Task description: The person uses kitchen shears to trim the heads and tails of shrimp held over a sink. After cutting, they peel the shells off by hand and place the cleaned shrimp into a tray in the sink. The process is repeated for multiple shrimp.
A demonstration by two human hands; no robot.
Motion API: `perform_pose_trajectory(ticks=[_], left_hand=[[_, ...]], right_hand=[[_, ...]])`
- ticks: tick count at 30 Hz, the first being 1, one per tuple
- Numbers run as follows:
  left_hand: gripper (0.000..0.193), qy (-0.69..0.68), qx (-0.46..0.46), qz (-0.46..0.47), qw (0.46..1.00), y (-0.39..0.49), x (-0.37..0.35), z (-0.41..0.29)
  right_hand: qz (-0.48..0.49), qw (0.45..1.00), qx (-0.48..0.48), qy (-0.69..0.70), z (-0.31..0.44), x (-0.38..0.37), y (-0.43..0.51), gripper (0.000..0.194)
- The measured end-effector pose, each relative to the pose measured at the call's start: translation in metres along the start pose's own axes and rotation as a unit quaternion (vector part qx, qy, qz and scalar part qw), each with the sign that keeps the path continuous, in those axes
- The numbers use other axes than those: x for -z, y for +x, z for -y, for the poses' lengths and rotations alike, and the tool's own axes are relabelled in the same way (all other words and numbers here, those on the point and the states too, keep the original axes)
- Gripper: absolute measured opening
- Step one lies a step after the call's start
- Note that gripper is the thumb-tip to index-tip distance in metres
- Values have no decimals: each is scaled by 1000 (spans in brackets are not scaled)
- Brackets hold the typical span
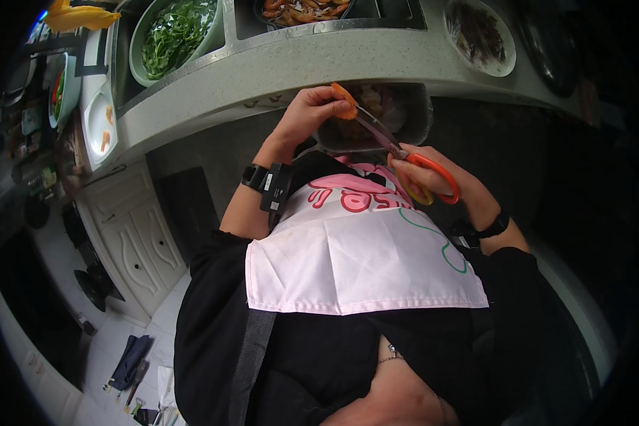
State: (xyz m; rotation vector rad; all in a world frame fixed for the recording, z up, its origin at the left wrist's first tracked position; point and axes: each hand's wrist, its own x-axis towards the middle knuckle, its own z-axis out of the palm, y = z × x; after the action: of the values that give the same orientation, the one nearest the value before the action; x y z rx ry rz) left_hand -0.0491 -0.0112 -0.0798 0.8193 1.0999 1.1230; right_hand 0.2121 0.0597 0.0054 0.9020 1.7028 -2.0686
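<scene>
My left hand [313, 113] pinches an orange shrimp [345, 101] between thumb and fingers, in front of the counter edge. In my right hand [431, 168] is a pair of scissors [386, 138] with red and yellow handles. The blades point up and left, slightly apart, and their tips reach the shrimp; I cannot tell whether they touch it. Below both hands stands a waste bin lined with a clear bag [423, 120], with pale scraps inside. A container of shrimp in liquid [303, 13] sits in the sink beyond.
Leafy greens fill a pale green basin [138, 58] in the sink's left part. A white plate [93, 144] with a few shrimp pieces lies on the left counter. At right, a film-covered dish [503, 66] rests on the speckled countertop [373, 56]. Cabinet doors [133, 250] stand at left.
</scene>
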Motion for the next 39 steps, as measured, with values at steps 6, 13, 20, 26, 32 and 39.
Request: perform_pose_trajectory(ticks=[6, 13, 20, 26, 32, 39], left_hand=[[18, -88, -2, -43, 995, 0, -7, 16], [17, -97, 2, -32, 995, -2, -8, 19], [13, -42, -10, -7, 999, -5, -8, 7], [13, 23, 0, 18, 1000, -5, -5, -2], [30, 92, -42, 2, 995, -5, -16, -5], [38, 322, -125, -83, 935, -9, -29, -12]], right_hand=[[-6, 1000, -4, 27, -3, -5, 0, 18], [-6, 1000, 9, 28, -7, -5, -1, 17], [-3, 998, 16, 54, -6, -7, -6, 21], [-37, 997, 63, 18, -8, -12, -9, 25], [-49, 997, 27, 48, -8, -11, -8, 24], [-82, 996, 37, 16, -9, -6, -2, 24]])
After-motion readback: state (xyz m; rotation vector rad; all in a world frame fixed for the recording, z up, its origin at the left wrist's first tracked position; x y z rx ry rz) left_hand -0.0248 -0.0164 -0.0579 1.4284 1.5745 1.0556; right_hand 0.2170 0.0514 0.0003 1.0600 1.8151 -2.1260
